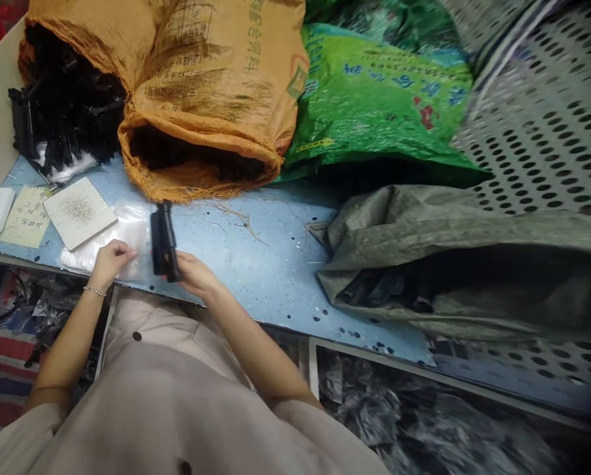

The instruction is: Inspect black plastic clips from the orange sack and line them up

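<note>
The left hand (111, 262) reaches in from the near left, a beaded bracelet (94, 290) at its wrist; its grip is together, thumb and fingertip pinching a clear plastic bag (141, 227). The right hand (191, 272) comes from the near right, elbow bent, its grip clamped on the near end of a black part (164, 241). This part is long, narrow and ridged, held lengthwise just above the near-left stretch of the speckled blue surface (276, 264), beside the bag. At the far side, the right of 2 orange sacks (216, 79) and a green sack (384, 99) carry printed Chinese characters, too blurred to read surely. A yellow note (26, 218), far left, bears handwriting, also illegible.
</note>
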`<state>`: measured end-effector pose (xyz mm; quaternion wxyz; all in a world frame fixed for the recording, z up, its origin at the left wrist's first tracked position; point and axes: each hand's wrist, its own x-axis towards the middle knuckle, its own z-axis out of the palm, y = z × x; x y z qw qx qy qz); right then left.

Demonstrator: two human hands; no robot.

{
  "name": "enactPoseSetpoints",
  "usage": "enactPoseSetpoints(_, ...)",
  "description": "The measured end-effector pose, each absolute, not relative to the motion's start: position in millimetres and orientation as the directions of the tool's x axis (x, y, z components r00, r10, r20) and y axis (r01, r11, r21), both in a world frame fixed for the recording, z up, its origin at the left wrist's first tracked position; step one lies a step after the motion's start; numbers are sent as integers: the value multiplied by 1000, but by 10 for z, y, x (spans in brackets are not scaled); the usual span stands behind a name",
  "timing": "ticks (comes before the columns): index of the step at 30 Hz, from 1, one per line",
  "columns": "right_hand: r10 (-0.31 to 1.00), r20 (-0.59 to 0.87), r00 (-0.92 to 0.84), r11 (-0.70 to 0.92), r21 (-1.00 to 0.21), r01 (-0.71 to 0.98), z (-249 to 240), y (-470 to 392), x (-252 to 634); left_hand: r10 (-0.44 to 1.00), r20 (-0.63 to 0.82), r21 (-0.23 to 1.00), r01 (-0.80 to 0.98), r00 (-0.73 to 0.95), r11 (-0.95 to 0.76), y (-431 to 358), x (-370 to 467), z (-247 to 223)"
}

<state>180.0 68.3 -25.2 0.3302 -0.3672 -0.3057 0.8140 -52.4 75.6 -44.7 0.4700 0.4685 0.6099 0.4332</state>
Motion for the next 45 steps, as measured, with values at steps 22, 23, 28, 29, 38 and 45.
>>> enactPoseSetpoints(22, 811, -408, -419, -568, -720, -399, -419, 909, 1498, 993, 116, 916, 390, -35, -93, 673, -462, -310)
enactPoseSetpoints(23, 823, -425, -378, -559, -724, -404, -440, 923, 1548, 987, 158, 873, 466, 5, -142, 659, -494, -288)
enactPoseSetpoints(28, 841, -396, -368, -533, -721, -443, -392, 697, 1894, 982, 157, 716, 672, 108, -189, 687, -519, -299)
enactPoseSetpoints(29, 796, -402, -452, -589, -685, -429, -374, 614, 1944, 984, 136, 732, 658, 113, -176, 711, -512, -317)
enactPoseSetpoints(38, 553, -482, -679, -827, -418, -376, -550, 506, 1730, 859, 275, 640, 584, 432, -499, 398, -409, -138)
enactPoseSetpoints(45, 818, -236, -525, -331, -939, -93, -220, 342, 1542, 807, 307, 594, 561, 505, -577, -85, -327, 408)
